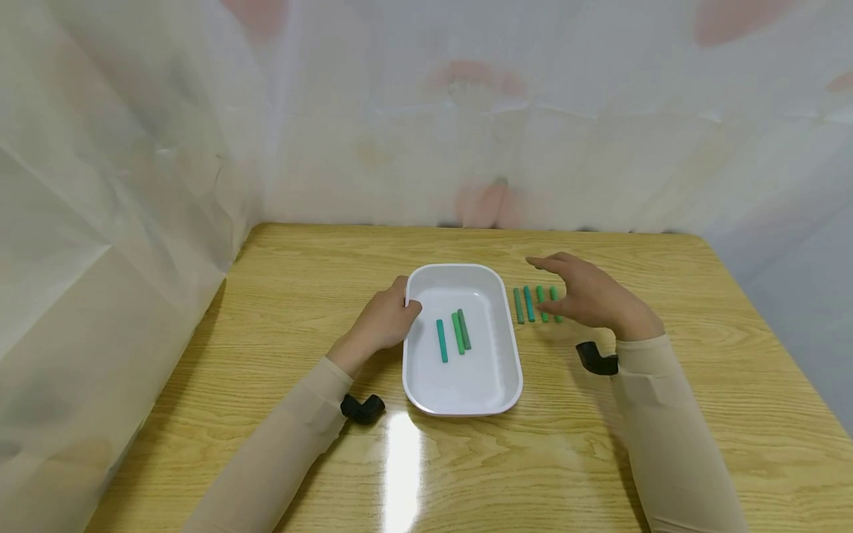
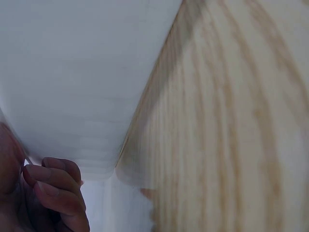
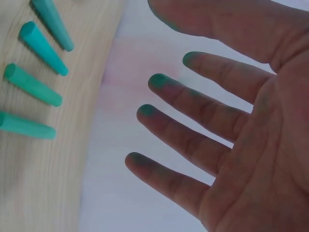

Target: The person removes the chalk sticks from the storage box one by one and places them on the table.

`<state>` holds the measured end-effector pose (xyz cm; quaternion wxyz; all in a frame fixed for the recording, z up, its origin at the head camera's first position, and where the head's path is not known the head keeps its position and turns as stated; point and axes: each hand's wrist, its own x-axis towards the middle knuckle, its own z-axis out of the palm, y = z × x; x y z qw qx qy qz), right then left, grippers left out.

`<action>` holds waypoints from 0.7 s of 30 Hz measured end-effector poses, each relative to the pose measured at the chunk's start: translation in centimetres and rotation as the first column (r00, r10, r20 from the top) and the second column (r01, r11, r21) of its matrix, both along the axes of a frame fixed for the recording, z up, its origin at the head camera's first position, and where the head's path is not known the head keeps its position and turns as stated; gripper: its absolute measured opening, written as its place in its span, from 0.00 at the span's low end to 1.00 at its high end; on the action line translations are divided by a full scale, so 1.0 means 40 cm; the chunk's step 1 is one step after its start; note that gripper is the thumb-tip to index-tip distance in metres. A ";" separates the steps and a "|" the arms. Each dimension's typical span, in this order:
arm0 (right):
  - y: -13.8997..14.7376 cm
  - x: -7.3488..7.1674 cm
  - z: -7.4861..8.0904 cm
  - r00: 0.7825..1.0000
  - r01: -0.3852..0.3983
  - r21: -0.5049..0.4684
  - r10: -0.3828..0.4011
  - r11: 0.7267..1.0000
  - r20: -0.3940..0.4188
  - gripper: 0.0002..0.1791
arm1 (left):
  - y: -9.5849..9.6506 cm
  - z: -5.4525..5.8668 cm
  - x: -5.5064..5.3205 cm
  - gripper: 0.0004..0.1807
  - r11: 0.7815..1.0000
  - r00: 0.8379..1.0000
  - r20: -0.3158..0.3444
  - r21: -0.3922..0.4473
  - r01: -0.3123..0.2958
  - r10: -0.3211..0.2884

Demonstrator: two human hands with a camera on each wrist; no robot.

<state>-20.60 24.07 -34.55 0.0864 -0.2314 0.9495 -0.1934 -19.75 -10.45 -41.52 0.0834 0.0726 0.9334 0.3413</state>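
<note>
My left hand (image 1: pixel 381 320) grips the left rim of a white tray (image 1: pixel 481 386), thumb over the edge. Curled fingers (image 2: pixel 62 193) show beside the tray's outer wall in the left wrist view. Inside lie three chalk sticks: one teal (image 1: pixel 442 341), one bright green (image 1: pixel 457 332) and one dark green (image 1: pixel 465 330). Above a row of several similar sticks (image 1: pixel 529 303) right of the tray hovers my right hand (image 1: pixel 593 297), holding nothing. Its fingers are spread and fairly straight, with green-stained fingertips (image 3: pixel 158 81) in the right wrist view. The hand partly covers the row's right end in the head view.
The tray stands on a wood-grain table (image 1: pixel 300 296). Pale, patterned sheeting (image 1: pixel 373 133) hangs behind the table and along its left side. Each wrist carries a black device; one (image 1: pixel 363 409) is by the left sleeve.
</note>
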 end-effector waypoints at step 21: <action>-0.044 0.022 0.015 0.997 -0.061 -0.022 0.060 0.998 -0.057 0.40 | 0.000 0.001 0.000 0.30 1.000 1.000 -0.002 0.012 0.002 -0.002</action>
